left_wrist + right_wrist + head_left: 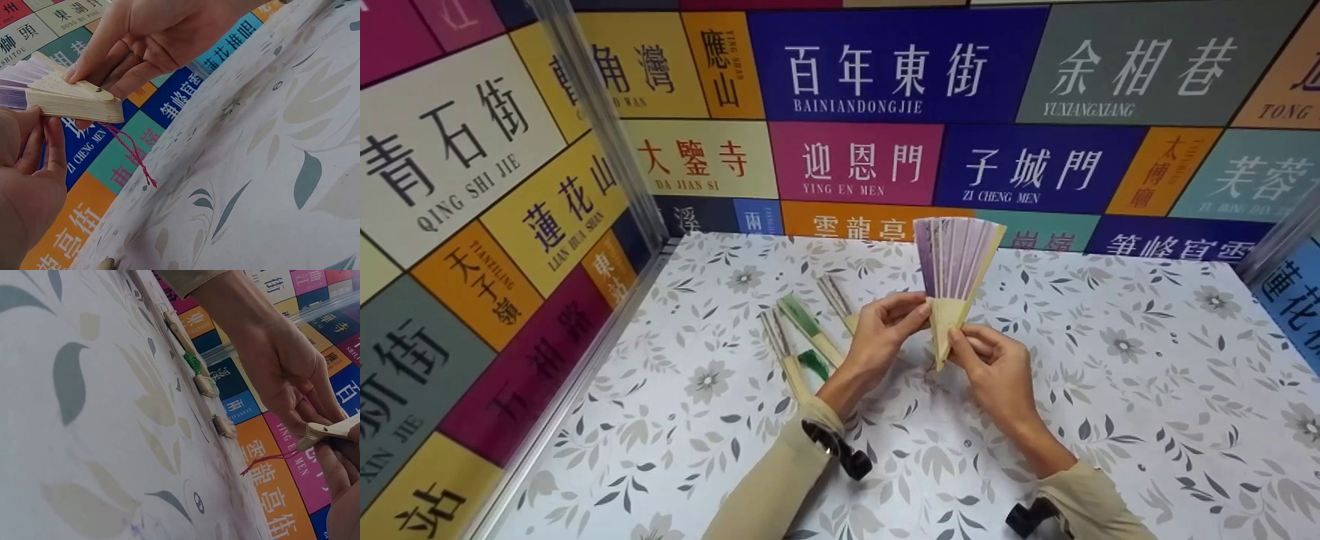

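A purple folding fan (956,255) with pale ribs is held up in front of me, partly spread, its pivot end down. My left hand (881,330) pinches its left side, where the purple leaf meets the bare ribs. Lower down, near the rivet, my right hand (997,364) pinches the ribs between thumb and fingers. From the pivot end hangs a knotted red cord (134,152), seen in both wrist views. Left of my left hand, three folded fans lie on the table: a grey-brown one (777,334), a green one (802,315) and another brownish one (835,295).
A green tassel (814,364) lies between two of the folded fans. The table (1110,420) has a white leaf-and-flower cover. Colourful wall panels (885,67) with street names stand behind it and on the left. Dark wrist mounts (840,450) sit over both beige sleeves.
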The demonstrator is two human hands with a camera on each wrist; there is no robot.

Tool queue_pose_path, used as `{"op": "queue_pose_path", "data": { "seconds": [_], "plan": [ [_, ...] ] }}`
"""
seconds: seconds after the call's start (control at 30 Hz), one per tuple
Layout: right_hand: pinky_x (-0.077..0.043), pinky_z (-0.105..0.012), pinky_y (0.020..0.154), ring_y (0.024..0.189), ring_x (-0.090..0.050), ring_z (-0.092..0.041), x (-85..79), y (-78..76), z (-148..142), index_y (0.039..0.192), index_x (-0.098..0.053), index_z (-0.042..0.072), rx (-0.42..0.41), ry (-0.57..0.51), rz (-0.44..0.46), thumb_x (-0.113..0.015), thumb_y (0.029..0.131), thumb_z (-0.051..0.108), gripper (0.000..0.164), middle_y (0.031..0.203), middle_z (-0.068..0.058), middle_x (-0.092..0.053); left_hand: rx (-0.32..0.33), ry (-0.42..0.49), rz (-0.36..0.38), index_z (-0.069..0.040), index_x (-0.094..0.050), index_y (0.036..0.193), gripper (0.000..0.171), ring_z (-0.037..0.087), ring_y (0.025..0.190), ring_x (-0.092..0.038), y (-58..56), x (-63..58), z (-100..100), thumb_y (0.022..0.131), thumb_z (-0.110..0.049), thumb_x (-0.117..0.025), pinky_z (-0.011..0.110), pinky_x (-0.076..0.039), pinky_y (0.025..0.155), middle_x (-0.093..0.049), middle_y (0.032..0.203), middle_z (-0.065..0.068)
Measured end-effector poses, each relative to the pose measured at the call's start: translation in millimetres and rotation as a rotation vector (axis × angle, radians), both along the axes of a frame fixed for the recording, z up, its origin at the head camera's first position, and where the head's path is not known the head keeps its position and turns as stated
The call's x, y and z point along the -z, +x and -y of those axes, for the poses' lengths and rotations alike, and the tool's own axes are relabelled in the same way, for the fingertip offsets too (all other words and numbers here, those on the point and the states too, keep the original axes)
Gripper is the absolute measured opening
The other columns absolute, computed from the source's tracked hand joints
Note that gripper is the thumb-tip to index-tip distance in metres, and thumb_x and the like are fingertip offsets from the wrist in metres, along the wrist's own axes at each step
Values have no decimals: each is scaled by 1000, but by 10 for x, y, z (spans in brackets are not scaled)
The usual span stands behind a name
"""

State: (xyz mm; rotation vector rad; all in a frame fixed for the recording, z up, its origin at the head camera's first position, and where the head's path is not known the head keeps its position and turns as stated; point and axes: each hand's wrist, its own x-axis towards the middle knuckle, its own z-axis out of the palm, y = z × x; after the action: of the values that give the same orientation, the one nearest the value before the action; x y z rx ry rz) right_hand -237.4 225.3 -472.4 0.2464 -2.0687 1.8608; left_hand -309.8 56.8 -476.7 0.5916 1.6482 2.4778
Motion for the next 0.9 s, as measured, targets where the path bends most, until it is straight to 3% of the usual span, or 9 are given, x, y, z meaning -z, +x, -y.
{"op": "queue_pose_path", "data": {
  "seconds": [0.33, 0.9],
  "plan": [
    [-63, -34, 84, 96, -76, -24, 34, -29, -27, 114, -69, -6, 1, -61, 20, -68, 97, 23, 34, 103, -21, -76, 25, 56, 31, 7, -64, 120, 28, 20, 98, -73, 2, -3, -16, 95, -6, -68, 42, -62, 95, -73, 107, 12],
    [-62, -37, 88, 102, -74, -26, 13, -39, -32, 119, -64, -11, -29, -178, 59, -69, 97, 21, 39, 112, -23, -73, 18, 123, 79, 7, -63, 119, 26, 24, 104, -71, 14, -22, -31, 95, -3, -67, 43, -61, 96, -70, 112, 15]
  ]
}}
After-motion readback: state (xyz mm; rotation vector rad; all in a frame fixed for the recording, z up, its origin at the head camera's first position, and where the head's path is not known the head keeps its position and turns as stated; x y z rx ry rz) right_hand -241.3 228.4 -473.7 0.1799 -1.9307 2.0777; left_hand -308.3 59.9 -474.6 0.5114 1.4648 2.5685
